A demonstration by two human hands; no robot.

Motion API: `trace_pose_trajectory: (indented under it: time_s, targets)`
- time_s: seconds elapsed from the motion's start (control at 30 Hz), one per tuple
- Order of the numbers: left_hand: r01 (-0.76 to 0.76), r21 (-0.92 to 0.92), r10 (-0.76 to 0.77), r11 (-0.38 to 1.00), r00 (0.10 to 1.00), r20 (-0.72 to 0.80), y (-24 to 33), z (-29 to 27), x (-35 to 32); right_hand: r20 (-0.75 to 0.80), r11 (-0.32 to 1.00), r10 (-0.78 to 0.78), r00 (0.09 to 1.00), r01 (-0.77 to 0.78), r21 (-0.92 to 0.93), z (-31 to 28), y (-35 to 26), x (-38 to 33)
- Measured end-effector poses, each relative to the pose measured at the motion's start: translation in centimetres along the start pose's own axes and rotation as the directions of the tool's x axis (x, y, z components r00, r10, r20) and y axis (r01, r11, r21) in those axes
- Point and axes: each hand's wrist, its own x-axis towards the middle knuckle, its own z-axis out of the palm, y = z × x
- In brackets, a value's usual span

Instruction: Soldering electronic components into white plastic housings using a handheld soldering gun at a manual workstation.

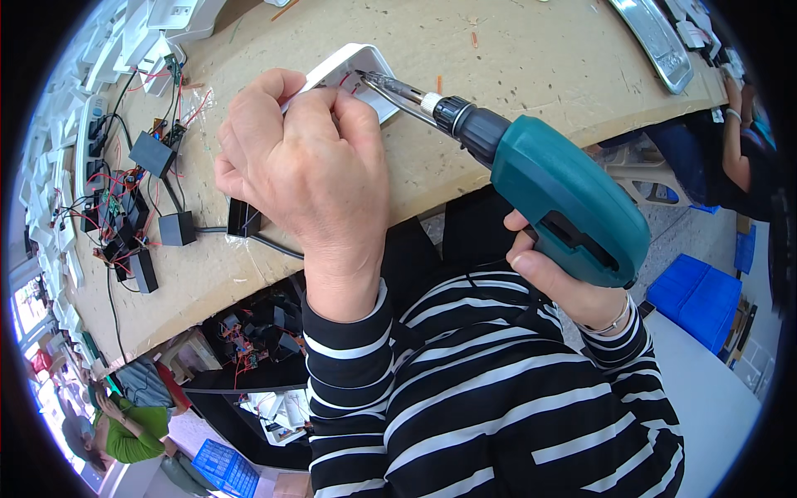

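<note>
A white plastic housing (359, 60) stands on the cardboard-topped table, with bits of red wire inside it. My left hand (311, 158) is closed at its near side, the fingers pinched against it; their tips are partly hidden. In my right hand (544, 270) is a green soldering gun (573, 195), gripped from below with most of the fingers behind its body. Its metal tip reaches into the housing beside the red wires, close to my left fingers. Beneath my left wrist lies an open black plastic box (242, 218) with a black cable running by it.
Black boxes (152, 154) and small circuit boards with red wires lie on the left, beside a white power strip (93, 141). White housings (50, 207) line the far left. A metal tray (656, 41) sits at the back right. Other people are seated at both sides; blue crates (693, 300) stand right.
</note>
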Motion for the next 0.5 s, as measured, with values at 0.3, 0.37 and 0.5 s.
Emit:
trace_pose_trajectory:
  time_s: [0.3, 0.37, 0.5]
  targets:
    - [0.013, -0.009, -0.013, 1.000, 1.000, 0.005, 0.05, 0.04, -0.03, -0.001, 1.000, -0.008, 1.000, 0.008, 0.015, 0.28, 0.23, 0.26]
    - [0.024, -0.017, -0.024, 1.000, 1.000, 0.011, 0.09, 0.02, 0.00, 0.005, 1.000, -0.018, 1.000, 0.018, 0.018, 0.19, 0.21, 0.37]
    - [0.028, -0.036, -0.028, 0.999, 1.000, 0.012, -0.05, 0.09, -0.03, 0.036, 0.997, -0.064, 0.997, 0.065, -0.028, 0.09, 0.11, 0.59]
